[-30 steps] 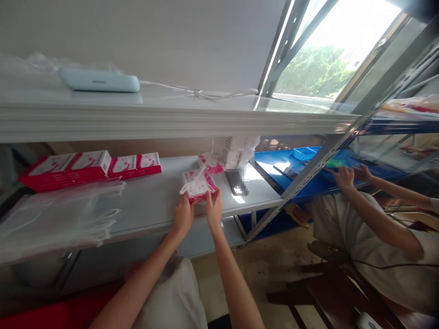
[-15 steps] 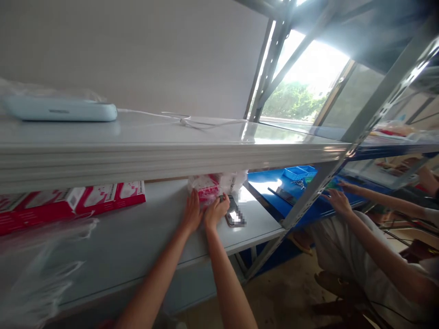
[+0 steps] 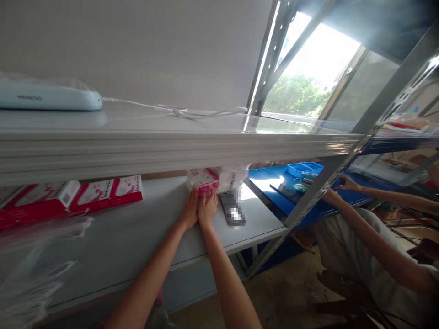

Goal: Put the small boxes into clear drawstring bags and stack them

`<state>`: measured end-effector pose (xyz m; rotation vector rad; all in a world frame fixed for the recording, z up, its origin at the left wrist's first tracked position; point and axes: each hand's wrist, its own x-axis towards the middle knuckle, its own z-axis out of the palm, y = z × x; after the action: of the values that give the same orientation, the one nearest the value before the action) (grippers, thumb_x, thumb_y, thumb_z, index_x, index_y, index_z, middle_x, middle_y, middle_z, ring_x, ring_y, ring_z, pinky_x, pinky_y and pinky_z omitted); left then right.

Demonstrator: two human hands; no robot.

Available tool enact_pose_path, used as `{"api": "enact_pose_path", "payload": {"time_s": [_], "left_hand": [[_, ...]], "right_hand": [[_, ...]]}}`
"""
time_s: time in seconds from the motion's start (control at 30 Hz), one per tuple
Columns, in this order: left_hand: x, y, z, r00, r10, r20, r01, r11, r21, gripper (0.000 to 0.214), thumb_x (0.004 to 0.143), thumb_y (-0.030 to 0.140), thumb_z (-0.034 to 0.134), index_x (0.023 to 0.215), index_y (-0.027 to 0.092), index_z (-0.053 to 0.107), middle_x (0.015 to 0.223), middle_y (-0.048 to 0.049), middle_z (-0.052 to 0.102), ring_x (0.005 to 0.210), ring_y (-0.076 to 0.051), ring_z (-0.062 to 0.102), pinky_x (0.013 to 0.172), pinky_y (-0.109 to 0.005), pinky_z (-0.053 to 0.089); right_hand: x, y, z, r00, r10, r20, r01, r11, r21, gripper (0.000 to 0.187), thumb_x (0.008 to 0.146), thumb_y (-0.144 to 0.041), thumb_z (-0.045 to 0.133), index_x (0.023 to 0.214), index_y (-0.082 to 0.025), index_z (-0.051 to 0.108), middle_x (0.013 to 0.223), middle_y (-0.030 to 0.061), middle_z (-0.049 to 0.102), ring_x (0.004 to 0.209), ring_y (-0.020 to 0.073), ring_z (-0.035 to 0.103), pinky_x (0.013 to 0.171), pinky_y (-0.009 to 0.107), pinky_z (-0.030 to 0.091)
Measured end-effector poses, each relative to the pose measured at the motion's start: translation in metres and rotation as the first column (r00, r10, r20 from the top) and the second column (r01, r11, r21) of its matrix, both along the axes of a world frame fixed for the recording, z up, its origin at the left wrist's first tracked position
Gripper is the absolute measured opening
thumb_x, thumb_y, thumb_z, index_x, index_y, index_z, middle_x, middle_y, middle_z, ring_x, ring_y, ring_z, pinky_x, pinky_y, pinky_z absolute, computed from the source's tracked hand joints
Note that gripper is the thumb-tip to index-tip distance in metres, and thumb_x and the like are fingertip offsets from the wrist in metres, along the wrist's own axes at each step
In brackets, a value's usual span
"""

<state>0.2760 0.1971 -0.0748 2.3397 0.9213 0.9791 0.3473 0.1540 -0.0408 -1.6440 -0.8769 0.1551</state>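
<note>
A pink-and-white box in clear plastic wrap [image 3: 207, 177] stands at the back of the lower shelf, under the upper board. My left hand [image 3: 190, 212] lies against its near side with the fingers stretched out. Right beside it, my right hand [image 3: 207, 208] rests its extended fingers on the front of the same package. The two hands touch, and neither is wrapped round the box. To the right of my right hand, a phone [image 3: 227, 206] lies flat on the shelf, partly blurred out. White plastic wrapping [image 3: 233, 178] sits behind the phone.
Red-and-white boxes [image 3: 103, 194] line the shelf at left, with loose clear plastic [image 3: 44, 265] before them. Overhead, the upper shelf [image 3: 154, 151] carries a light-blue device [image 3: 51, 97] with a white cable. A metal post [image 3: 329, 178] separates me from a co-worker's arms [image 3: 356, 228] and blue trays [image 3: 303, 169].
My right hand has moved left, away from the phone's edge, to the wrapped box beside my left hand. More of the phone shows. The view has shifted slightly.
</note>
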Motion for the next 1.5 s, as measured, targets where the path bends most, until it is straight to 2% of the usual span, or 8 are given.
{"api": "enact_pose_path", "payload": {"time_s": [0.4,0.67,0.77,0.87,1.07,1.2,1.33,1.5], "left_hand": [[-0.014,0.013,0.004,0.993,0.001,0.117,-0.010,0.997,0.076,0.070,0.084,0.025,0.050,0.147,0.013,0.023,0.153,-0.0188,0.026,0.142,-0.029,0.022,0.114,-0.051,0.025],[-0.026,-0.006,0.014,0.951,0.194,0.239,-0.209,0.977,0.036,0.065,0.083,0.015,0.045,0.144,0.013,0.025,0.150,-0.0202,0.030,0.141,-0.029,0.026,0.112,-0.054,0.026],[-0.041,-0.033,0.023,0.935,0.257,0.245,-0.258,0.966,-0.028,0.053,0.081,0.008,0.044,0.134,0.013,0.042,0.144,-0.0188,0.039,0.136,-0.028,0.034,0.111,-0.053,0.029],[-0.065,-0.081,0.031,0.917,0.286,0.279,-0.282,0.958,-0.055,0.041,0.082,0.007,0.045,0.119,0.018,0.057,0.140,-0.0145,0.043,0.133,-0.026,0.039,0.110,-0.051,0.033],[-0.168,-0.180,0.053,0.917,0.352,0.188,-0.362,0.932,0.022,0.032,0.088,0.015,0.045,0.111,0.027,0.063,0.137,-0.0072,0.048,0.127,-0.022,0.044,0.107,-0.044,0.037],[-0.290,-0.195,0.077,0.853,0.517,-0.069,-0.502,0.850,0.159,0.046,0.086,0.021,0.052,0.132,0.029,0.049,0.146,-0.0072,0.041,0.132,-0.024,0.040,0.109,-0.045,0.032],[-0.395,-0.187,0.090,0.700,0.669,-0.249,-0.641,0.743,0.195,0.065,0.080,0.034,0.061,0.140,0.019,0.039,0.147,-0.0165,0.039,0.132,-0.029,0.041,0.105,-0.044,0.034],[-0.438,-0.179,0.079,0.704,0.645,-0.296,-0.642,0.757,0.122,0.021,0.078,0.023,0.062,0.097,0.023,0.070,0.119,-0.0107,0.066,0.113,-0.027,0.059,0.107,-0.046,0.032]], "right_hand": [[0.004,0.007,-0.012,0.997,0.015,0.075,-0.019,0.999,0.043,0.062,0.089,-0.042,0.032,0.144,-0.012,0.028,0.148,0.0174,0.034,0.137,0.0294,0.028,0.106,0.052,0.025],[0.003,-0.014,0.006,0.953,-0.233,0.193,0.180,0.950,0.257,0.049,0.088,-0.032,0.034,0.133,-0.013,0.041,0.136,0.0209,0.041,0.128,0.0302,0.036,0.100,0.050,0.033],[0.001,-0.019,0.006,0.958,-0.092,0.273,0.029,0.974,0.224,0.037,0.087,-0.028,0.032,0.112,-0.014,0.055,0.108,0.0161,0.058,0.106,0.0276,0.052,0.091,0.045,0.040],[-0.004,-0.020,0.002,0.873,0.231,0.430,-0.216,0.973,-0.086,0.033,0.085,-0.025,0.031,0.092,-0.016,0.062,0.093,0.0119,0.064,0.089,0.0254,0.059,0.083,0.040,0.044],[-0.016,-0.020,-0.020,0.499,0.625,0.600,-0.324,0.777,-0.539,0.046,0.089,-0.027,0.031,0.127,-0.021,0.056,0.142,0.0067,0.046,0.135,0.0250,0.035,0.107,0.046,0.031],[-0.016,-0.022,-0.030,0.479,0.700,0.530,-0.270,0.692,-0.669,0.054,0.093,-0.033,0.020,0.143,-0.022,0.039,0.151,0.0046,0.032,0.141,0.0216,0.024,0.113,0.051,0.020],[-0.016,-0.022,-0.032,0.501,0.688,0.526,-0.241,0.694,-0.678,0.055,0.092,-0.035,0.021,0.144,-0.025,0.037,0.152,0.0031,0.032,0.140,0.0198,0.027,0.113,0.050,0.021],[-0.015,-0.021,-0.033,0.492,0.668,0.559,-0.227,0.718,-0.658,0.054,0.092,-0.035,0.023,0.142,-0.026,0.040,0.149,0.0031,0.037,0.137,0.0195,0.033,0.112,0.048,0.026]]}}
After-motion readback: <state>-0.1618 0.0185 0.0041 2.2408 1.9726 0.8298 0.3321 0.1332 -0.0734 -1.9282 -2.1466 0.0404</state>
